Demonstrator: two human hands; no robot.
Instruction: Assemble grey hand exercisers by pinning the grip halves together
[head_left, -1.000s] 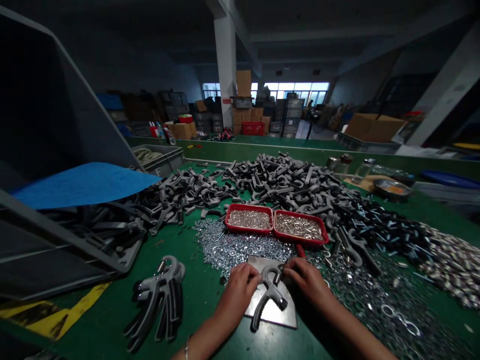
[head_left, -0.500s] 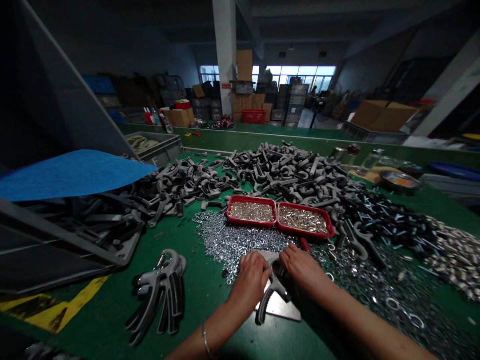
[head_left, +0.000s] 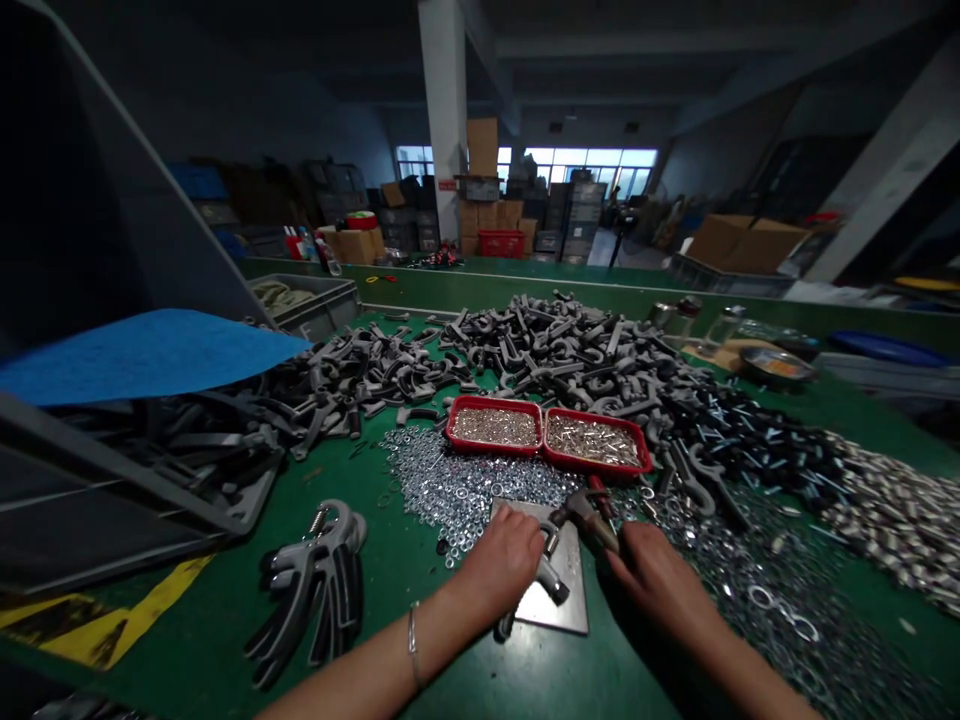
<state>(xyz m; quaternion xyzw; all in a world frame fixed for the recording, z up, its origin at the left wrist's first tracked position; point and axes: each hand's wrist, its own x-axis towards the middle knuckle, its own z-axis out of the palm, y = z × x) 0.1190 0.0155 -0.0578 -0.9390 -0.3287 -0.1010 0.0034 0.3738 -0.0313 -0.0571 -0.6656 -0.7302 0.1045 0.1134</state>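
- what changed?
- the right hand (head_left: 652,580) had lifted a red-handled tool (head_left: 589,515), fingers closed round it.
- and the left?
- the left hand (head_left: 504,560) stayed closed on a gray hand grip (head_left: 551,578), on the steel plate (head_left: 562,610) at bottom centre, washers (head_left: 465,495) beside.

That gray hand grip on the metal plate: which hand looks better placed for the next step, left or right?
Probably the right hand: it seems to hold a red-handled metal tool right beside the gray hand grip. The left hand is already occupied, pressing the grip against the metal plate.

Dim hall, daylight from far windows (head_left: 589,165), edges fisheye-bent.
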